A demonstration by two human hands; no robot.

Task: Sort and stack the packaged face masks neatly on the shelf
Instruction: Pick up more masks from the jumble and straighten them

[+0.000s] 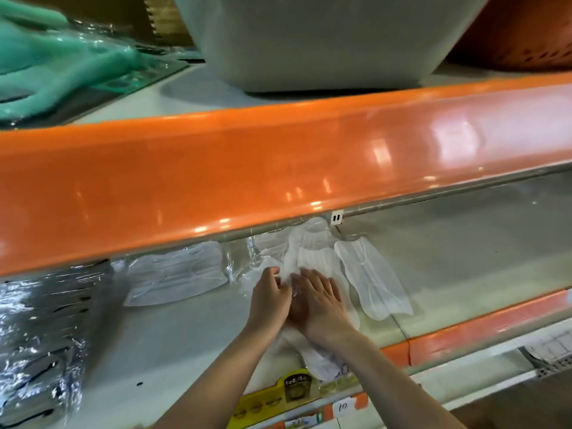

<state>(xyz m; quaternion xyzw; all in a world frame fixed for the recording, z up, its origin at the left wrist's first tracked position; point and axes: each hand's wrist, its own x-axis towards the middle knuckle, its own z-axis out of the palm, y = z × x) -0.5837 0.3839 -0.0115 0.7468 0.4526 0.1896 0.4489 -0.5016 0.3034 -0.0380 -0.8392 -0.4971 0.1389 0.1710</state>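
Observation:
Several white face masks in clear plastic packets lie on the grey shelf (173, 342). A pile of packets (312, 258) sits in the middle, under both hands. My left hand (270, 297) curls its fingers round the pile's left edge. My right hand (322, 300) lies flat on top of the pile with straight fingers. One packet (178, 275) lies apart to the left, and another (373, 278) lies just right of the pile. A further packet (315, 356) shows below my wrists at the shelf's front.
The orange front edge of the upper shelf (278, 168) hangs low over the masks. Black items wrapped in shiny plastic (37, 342) fill the shelf's left end. A grey tub (325, 41), an orange basket (520, 32) and green packaged goods (46, 57) stand above. Price labels (297, 391) line the front rail.

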